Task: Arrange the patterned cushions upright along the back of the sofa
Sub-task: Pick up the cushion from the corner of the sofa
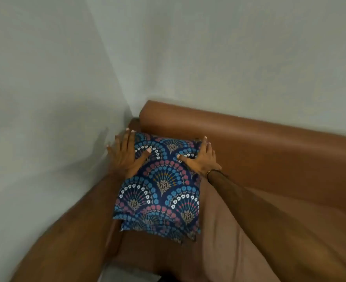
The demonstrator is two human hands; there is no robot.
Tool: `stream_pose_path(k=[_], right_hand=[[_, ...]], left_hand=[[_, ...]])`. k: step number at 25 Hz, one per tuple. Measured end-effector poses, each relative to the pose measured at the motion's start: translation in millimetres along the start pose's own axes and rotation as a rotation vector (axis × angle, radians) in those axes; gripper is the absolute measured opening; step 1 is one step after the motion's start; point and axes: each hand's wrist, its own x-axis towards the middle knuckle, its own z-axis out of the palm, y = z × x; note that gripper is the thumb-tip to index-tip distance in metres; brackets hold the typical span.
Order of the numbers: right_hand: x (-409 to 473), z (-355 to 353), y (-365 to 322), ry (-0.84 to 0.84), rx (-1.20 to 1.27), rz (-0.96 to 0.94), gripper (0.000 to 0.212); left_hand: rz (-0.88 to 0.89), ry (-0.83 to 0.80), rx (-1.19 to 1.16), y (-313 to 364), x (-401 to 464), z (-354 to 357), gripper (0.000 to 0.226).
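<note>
**Cushion at the sofa corner, both hands on its top edge**

Patterned cushion (159, 186) at frame centre, dark blue with fan motifs, leaning toward the brown sofa back (249, 135) near the corner where the walls (46, 78) meet. Second patterned edge peeking out beneath its lower border, low centre; separate cushion or not, cannot tell. Left hand (125, 153) at centre-left, fingers spread wide, palm over the upper left corner, thumb lying on the fabric. Right hand (200, 157) just right of centre, fingers splayed over the upper right corner, thumb on the face; thin bracelet at the wrist. No pinch, flat pressing contact.

Step in hand, by judgement: seating the cushion upright against the backrest. Best done with even pressure from both palms, top edge pushed back till touching the backrest, bottom edge tucked into the seat crease. Risk: forward slump on smooth upholstery if released too tilted.
</note>
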Motion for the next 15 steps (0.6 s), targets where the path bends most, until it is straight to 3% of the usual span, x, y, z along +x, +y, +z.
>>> stream_pose_path(k=[3,6,8,12,15], right_hand=[[28,46,23,-0.145,0.456,0.319,0.142],[26,66,40,-0.332,0.761,0.391,0.104],[21,58,47,-0.342,0.845,0.327,0.078],[6,7,71,-0.323,0.907,0.220,0.061],[-4,-51,110,-0.231,0.939,0.163,0.066]], left_hand=[[-0.320,-0.141,-0.292,-24,7,42,0.127],[-0.478,-0.124,-0.732,-39,5,54,0.151],[-0.518,-0.103,-0.831,-40,9,46,0.151],[-0.485,-0.150,-0.963,-2,-6,25,0.132],[-0.362,-0.185,-1.020,57,-24,30,0.110]])
